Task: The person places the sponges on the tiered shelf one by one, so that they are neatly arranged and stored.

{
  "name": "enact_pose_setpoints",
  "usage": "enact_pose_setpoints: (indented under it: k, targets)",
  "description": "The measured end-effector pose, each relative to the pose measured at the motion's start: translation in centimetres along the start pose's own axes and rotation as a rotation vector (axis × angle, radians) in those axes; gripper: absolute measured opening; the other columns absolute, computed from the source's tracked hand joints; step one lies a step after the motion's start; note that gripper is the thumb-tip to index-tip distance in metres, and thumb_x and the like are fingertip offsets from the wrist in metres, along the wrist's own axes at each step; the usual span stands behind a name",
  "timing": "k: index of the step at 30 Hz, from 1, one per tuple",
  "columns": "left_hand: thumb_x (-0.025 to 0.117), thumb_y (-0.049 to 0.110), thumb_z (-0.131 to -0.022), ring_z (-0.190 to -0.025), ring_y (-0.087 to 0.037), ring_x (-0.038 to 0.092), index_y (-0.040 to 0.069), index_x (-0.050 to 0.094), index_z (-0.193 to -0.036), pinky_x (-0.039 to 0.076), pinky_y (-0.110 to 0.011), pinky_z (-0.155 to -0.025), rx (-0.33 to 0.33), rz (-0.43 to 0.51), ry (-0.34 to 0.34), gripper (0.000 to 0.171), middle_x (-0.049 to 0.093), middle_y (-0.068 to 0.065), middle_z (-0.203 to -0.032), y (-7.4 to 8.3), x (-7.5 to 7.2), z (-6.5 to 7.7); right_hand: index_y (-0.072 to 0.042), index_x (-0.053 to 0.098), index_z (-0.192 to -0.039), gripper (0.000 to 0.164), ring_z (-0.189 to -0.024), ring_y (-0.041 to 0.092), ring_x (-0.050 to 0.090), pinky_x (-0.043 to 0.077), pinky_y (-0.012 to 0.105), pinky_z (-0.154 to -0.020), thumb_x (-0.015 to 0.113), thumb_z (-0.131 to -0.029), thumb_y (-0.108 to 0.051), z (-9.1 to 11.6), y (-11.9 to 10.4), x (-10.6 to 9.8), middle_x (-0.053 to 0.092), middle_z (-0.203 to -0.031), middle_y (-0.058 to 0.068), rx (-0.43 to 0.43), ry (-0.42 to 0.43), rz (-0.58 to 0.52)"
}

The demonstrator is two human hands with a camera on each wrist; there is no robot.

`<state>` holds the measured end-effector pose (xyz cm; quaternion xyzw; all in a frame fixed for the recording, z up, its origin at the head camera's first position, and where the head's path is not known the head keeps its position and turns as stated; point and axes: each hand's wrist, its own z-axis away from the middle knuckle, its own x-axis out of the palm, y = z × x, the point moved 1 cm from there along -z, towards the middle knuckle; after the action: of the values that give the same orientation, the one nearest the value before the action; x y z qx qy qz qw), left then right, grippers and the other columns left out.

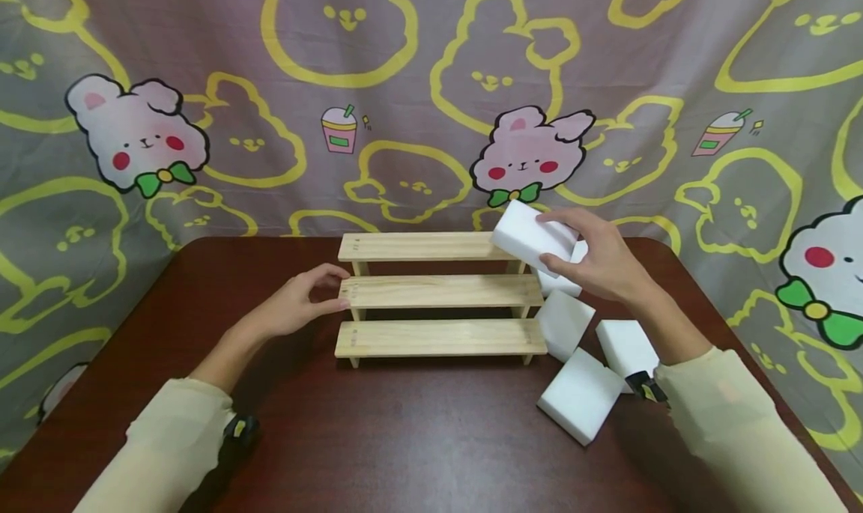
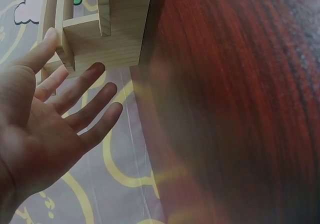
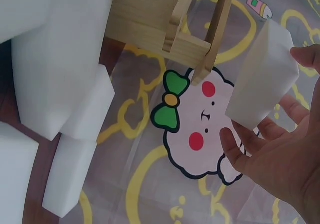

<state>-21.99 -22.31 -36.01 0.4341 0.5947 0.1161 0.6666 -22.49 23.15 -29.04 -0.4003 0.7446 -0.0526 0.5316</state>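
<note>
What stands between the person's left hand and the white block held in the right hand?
In the head view, the three-step wooden stand spans the stretch between the left hand and the held white block.

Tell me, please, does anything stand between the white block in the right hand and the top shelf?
Nothing visible does. In the head view, the white block in the right hand overlaps the right end of the top shelf, with nothing seen between.

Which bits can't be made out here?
- Head: white block behind the held block, partly covered by it and the right hand.
- Head: marks on the wooden shelf, too small to read.
- Left wrist: part of the shelf, cut off by the top edge.
- Right wrist: lower-left block, cut off by the left edge.
</note>
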Motion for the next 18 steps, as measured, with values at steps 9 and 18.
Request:
enact_pose_setpoints:
  k: [9, 18]
  targets:
    - [0.071, 0.017, -0.101, -0.119, -0.039, 0.061, -0.002, 0.053, -0.135, 0.053, -0.050, -0.090, -0.008, 0.031, -0.021, 0.043, 0.066, -0.024, -0.125, 0.1, -0.1, 0.0, -0.006, 0.063, -0.135, 0.051, -0.109, 0.037, 0.056, 0.047, 0.056, -0.088, 0.078, -0.087, -0.016, -0.6, -0.5, 0.7, 0.058, -0.141, 0.021, -0.002, -0.022, -0.011]
    - [0.071, 0.016, -0.101, -0.113, -0.036, 0.063, -0.002, 0.054, -0.134, 0.053, -0.046, -0.085, -0.002, 0.029, -0.017, 0.042, 0.068, -0.021, -0.121, 0.1, 0.0, 0.0, -0.009, 0.065, -0.133, 0.049, -0.110, 0.033, 0.056, 0.046, 0.049, -0.086, 0.077, -0.087, -0.016, -1.2, -0.7, 1.4, 0.060, -0.140, 0.017, -0.039, -0.029, -0.026]
